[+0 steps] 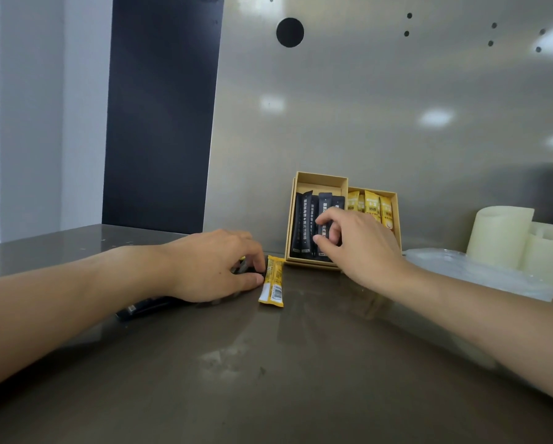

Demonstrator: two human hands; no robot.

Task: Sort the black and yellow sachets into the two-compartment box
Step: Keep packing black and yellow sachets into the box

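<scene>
A tan two-compartment box [320, 179] leans against the steel back wall. Its left compartment holds several black sachets [302, 219], and its right one holds yellow sachets [372, 203]. My right hand [361, 245] is over the left compartment, thumb and forefinger pinching a black sachet there. One yellow sachet [272, 282] lies on the counter in front of the box. Just left of it my left hand [211, 264] rests on the counter, fingers curled round a black sachet [140, 309] that sticks out from under the wrist.
Cream-coloured cylindrical containers [499, 235] and a clear plastic bag [476, 270] sit at the right against the wall. A dark panel [163, 123] stands behind the counter on the left. The steel counter [268, 379] stretches towards me.
</scene>
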